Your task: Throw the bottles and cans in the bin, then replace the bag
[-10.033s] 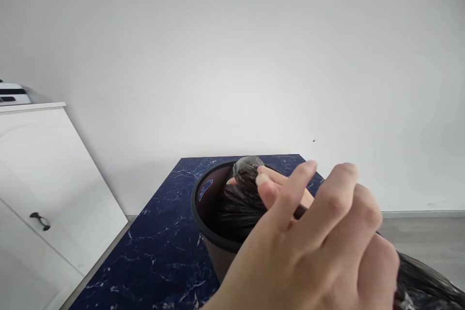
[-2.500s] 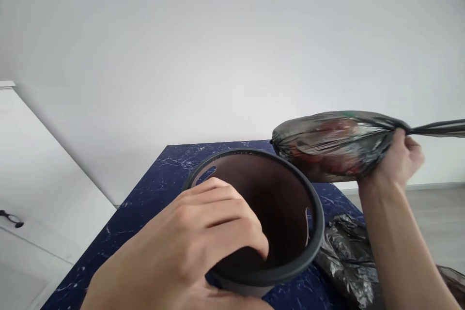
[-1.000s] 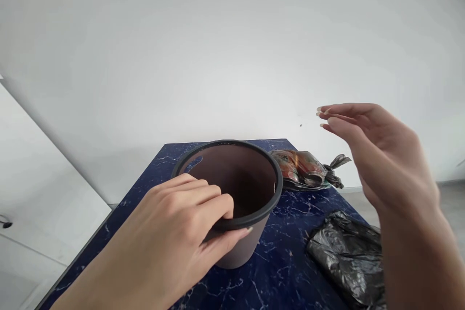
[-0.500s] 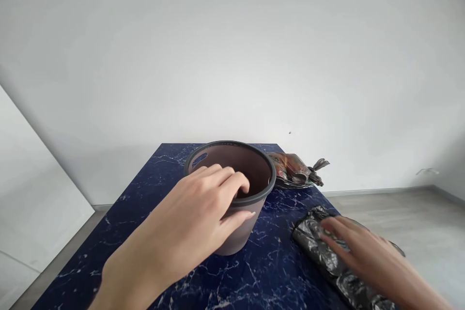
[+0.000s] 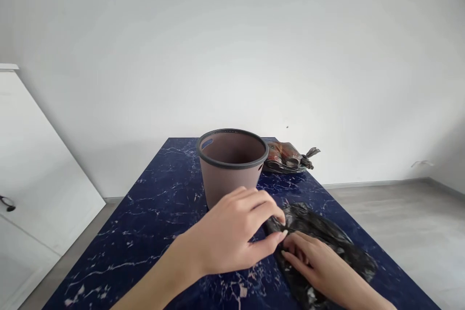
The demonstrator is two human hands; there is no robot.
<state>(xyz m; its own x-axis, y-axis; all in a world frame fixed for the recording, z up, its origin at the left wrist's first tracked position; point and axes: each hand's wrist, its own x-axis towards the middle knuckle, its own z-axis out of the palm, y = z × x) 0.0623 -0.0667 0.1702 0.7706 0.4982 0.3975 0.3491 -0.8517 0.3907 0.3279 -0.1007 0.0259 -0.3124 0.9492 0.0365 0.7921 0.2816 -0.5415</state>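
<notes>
A black plastic bag [image 5: 329, 232] lies crumpled on the right side of the blue marbled table [image 5: 156, 203]. My left hand [image 5: 241, 230] reaches across in front of the bin, thumb and fingertips pinched on the bag's near-left edge. Close beside it, my right hand [image 5: 308, 259] is closed on the same bag, with its fingers curled. A brownish trash bin [image 5: 228, 181] with a dark grey rim stands upright behind my left hand, which hides part of its base.
Behind the bin, to its right, rests a tied bag [image 5: 286, 155] with reddish-brown contents. A white cabinet [image 5: 43, 179] with a dark handle is at the left. The white wall [image 5: 218, 48] rises beyond the table, and grey floor [image 5: 381, 208] shows at the right.
My left hand has left the bin's rim and moved right to the black bag. The right hand has shifted left, and the bag's near end now lies closer to the bin.
</notes>
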